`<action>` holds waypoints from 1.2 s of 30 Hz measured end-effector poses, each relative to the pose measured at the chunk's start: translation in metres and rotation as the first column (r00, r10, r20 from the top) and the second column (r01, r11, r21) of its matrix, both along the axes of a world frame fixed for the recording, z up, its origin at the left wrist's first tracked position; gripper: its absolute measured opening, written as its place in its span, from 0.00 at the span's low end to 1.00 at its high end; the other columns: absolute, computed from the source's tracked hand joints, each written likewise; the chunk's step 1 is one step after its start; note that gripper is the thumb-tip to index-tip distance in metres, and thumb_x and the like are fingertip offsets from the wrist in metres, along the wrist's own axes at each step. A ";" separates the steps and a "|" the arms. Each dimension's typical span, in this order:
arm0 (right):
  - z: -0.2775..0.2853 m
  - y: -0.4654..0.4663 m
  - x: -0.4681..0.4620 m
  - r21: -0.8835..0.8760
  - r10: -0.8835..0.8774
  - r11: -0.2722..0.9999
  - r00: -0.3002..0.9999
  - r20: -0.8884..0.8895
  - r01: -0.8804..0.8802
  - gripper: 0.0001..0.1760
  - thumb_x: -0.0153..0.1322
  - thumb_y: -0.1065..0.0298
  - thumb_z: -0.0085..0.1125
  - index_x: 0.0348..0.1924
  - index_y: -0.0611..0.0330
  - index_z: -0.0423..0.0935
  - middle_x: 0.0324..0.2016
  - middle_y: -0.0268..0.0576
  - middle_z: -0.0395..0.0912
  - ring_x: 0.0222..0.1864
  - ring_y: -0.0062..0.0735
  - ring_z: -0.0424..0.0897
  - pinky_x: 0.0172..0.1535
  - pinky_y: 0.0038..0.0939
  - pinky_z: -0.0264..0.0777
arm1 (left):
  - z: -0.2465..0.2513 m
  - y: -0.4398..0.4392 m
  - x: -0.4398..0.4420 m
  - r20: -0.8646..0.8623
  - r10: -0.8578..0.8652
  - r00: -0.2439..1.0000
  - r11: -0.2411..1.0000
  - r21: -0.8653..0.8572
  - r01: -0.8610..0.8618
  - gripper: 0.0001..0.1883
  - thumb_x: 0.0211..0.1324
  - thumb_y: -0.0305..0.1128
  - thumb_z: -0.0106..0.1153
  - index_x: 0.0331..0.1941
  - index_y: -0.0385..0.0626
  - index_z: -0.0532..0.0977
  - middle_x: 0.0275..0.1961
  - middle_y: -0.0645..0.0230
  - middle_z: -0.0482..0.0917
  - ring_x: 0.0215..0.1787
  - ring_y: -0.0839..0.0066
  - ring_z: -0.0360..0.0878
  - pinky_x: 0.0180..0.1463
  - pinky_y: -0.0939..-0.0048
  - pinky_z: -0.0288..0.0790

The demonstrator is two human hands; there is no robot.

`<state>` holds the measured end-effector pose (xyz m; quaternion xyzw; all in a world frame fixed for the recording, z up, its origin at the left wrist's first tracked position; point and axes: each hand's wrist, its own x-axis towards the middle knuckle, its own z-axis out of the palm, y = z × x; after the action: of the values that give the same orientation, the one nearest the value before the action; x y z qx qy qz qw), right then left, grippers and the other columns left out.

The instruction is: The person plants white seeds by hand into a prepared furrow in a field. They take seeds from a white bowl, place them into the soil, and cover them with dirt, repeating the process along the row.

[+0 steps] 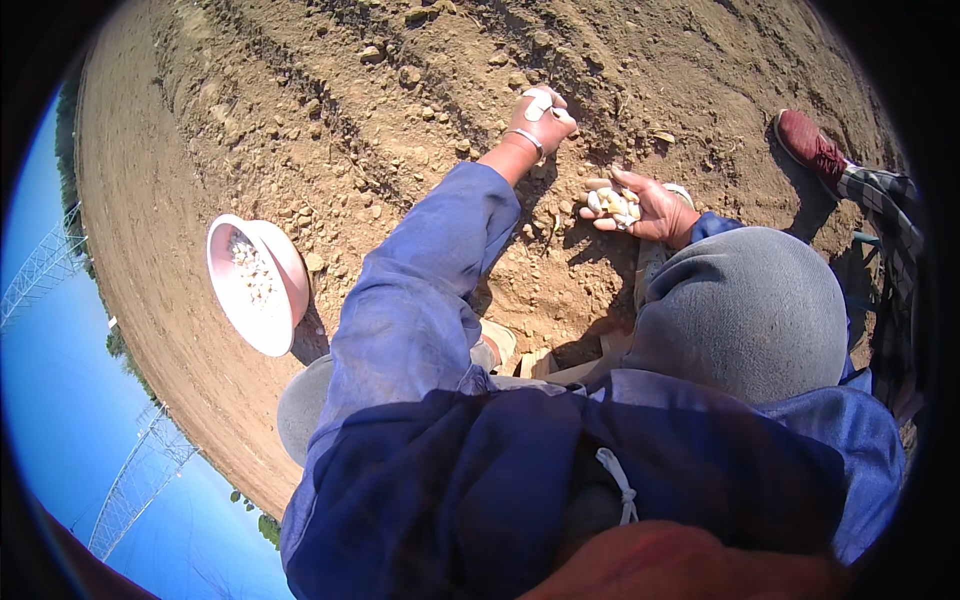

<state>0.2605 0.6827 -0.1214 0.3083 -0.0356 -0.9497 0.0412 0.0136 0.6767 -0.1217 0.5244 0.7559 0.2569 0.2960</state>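
My left hand [538,126] is over the furrowed soil [450,97], its fingers curled down toward the dirt. White patches, like tape or plasters, cover part of its back, and a pale band circles the wrist. The fingertips are turned away, so anything between them is hidden. Palm up, my right hand [656,206] cradles several pale peeled cloves, apparently garlic [616,205], on loosely bent fingers. It is just below and right of the left hand, beside my grey-clad right knee [750,315].
A pale pink basin [289,259] with many cloves [251,274] rests on the ground at left. Another person's red shoe [810,150] and checked trouser leg [881,199] are close by at right. Wooden pieces [536,364] lie beneath me. Lattice pylons [139,480] rise beyond the field.
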 end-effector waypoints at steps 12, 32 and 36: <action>-0.006 0.002 -0.003 -0.084 0.003 0.996 0.999 0.036 0.000 0.28 0.82 0.52 0.45 0.65 0.67 0.69 0.59 0.57 0.75 0.60 0.59 0.77 0.54 0.52 0.82 | -0.039 0.067 -0.077 -0.216 -0.011 0.976 0.941 -0.333 -0.063 0.04 0.56 0.41 0.69 0.33 0.58 0.87 0.39 0.70 0.88 0.42 0.67 0.87 0.49 0.68 0.80; -0.015 0.007 -0.005 -0.045 -0.100 0.994 0.994 0.031 0.102 0.22 0.80 0.57 0.51 0.60 0.64 0.74 0.55 0.53 0.79 0.57 0.46 0.80 0.61 0.49 0.77 | 0.027 -0.051 0.045 -0.009 -0.318 0.948 0.920 -0.245 0.306 0.24 0.42 0.50 0.75 0.33 0.41 0.81 0.34 0.52 0.84 0.37 0.53 0.85 0.42 0.59 0.78; -0.011 0.006 -0.007 -0.052 -0.146 0.988 0.988 -0.046 0.143 0.23 0.81 0.60 0.48 0.64 0.66 0.70 0.59 0.55 0.75 0.60 0.52 0.78 0.62 0.48 0.77 | 0.023 -0.041 0.024 0.057 -0.445 0.894 0.848 -0.295 0.441 0.24 0.42 0.47 0.75 0.35 0.37 0.82 0.35 0.53 0.85 0.39 0.54 0.85 0.46 0.60 0.78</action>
<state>0.2532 0.6890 -0.1320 0.2804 -0.0797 -0.9564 -0.0195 0.0374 0.6362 -0.0984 0.6349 0.6469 0.0603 0.4180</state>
